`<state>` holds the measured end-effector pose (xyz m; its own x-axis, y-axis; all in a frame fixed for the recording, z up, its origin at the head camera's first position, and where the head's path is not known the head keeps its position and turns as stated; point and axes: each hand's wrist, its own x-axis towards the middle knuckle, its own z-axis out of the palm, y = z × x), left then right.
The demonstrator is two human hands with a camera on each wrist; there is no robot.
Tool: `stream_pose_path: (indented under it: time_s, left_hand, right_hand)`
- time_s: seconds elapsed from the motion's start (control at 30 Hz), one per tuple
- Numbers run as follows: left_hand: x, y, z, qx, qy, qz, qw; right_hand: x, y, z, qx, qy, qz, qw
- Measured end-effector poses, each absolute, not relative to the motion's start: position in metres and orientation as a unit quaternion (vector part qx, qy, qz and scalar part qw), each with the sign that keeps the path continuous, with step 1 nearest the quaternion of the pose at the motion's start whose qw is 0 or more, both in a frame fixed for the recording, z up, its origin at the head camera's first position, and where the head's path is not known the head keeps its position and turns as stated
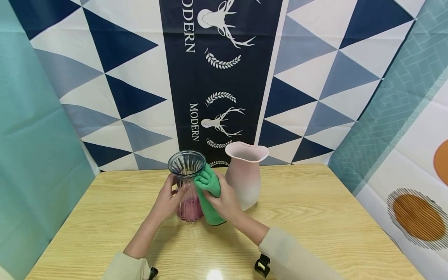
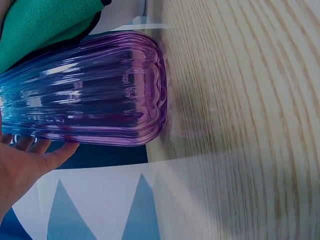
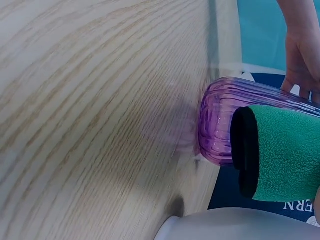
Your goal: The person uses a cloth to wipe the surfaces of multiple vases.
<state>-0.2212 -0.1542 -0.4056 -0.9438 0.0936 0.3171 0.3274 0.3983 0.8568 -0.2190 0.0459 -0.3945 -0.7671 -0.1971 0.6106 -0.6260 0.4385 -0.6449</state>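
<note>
Glass vase appears to stand on the table, between the hands, its long axis close to vertical. Left hand is at its nine o'clock, thumb and fingers curled round the glass; this is the nearer hand, in direct contact. Right hand is at three o'clock, gripping a green cloth that lies between that hand and the glass. Pink-and-white vase stands farther toward three o'clock; contact with the right hand cannot be told.
</note>
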Motion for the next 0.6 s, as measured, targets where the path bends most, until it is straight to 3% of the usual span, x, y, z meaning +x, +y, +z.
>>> stream_pose_path:
  time_s: [0.4, 0.6]
  left_hand:
    - [-0.22, -0.152, -0.402, -0.119, -0.832, -0.534, 0.09]
    - [-0.208, -0.147, -0.384, -0.111, -0.834, -0.534, 0.081]
  right_hand:
    - [-0.223, 0.041, -0.396, 0.23, -0.836, 0.446, 0.224]
    - [-0.221, 0.038, -0.398, 0.207, -0.849, 0.437, 0.212]
